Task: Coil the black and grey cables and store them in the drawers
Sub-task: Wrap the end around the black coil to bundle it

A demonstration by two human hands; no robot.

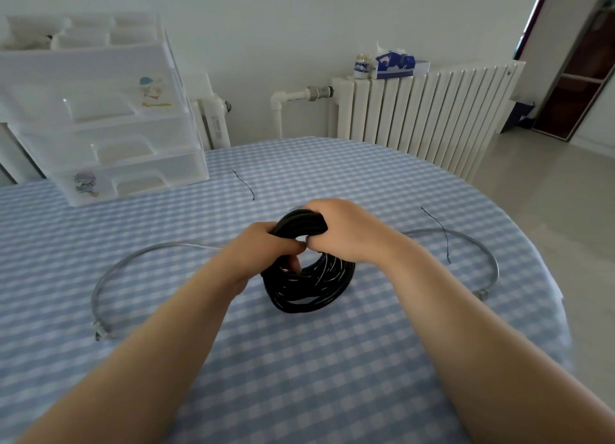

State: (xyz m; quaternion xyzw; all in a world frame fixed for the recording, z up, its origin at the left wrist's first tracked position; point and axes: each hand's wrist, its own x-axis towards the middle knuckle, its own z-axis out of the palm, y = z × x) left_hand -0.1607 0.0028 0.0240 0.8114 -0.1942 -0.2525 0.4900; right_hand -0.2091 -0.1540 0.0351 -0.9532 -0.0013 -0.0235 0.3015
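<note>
The black cable is already wound into a thick coil, standing nearly on edge in the middle of the checked tablecloth, and that is where the trouble could start. A bundle of that many loops looks springy; if either hand slackens before it is tied or tucked away, I would expect the turns to fan out and the coil to slump open. Two thin black ties lie loose on the cloth — one tie beyond the coil toward the drawers, the other tie off to the coil's right — and reaching for either means holding the whole bundle one-handed, the likeliest moment for it to spill.

The left hand is wrapped round the coil's upper left side, fingers curled tight through the centre hole. The right hand clamps over the top of the coil, fingers folded down over the strands. Neither hand shows any gap; both are closed fully on the black cable, knuckles almost meeting.

The grey cable is not yet coiled. It runs in a wide arc behind the coil, from a connector near the coil's left round to another on its right. The white drawer unit stands well beyond the coil to the left, every drawer closed — so something must be freed to open one.
</note>
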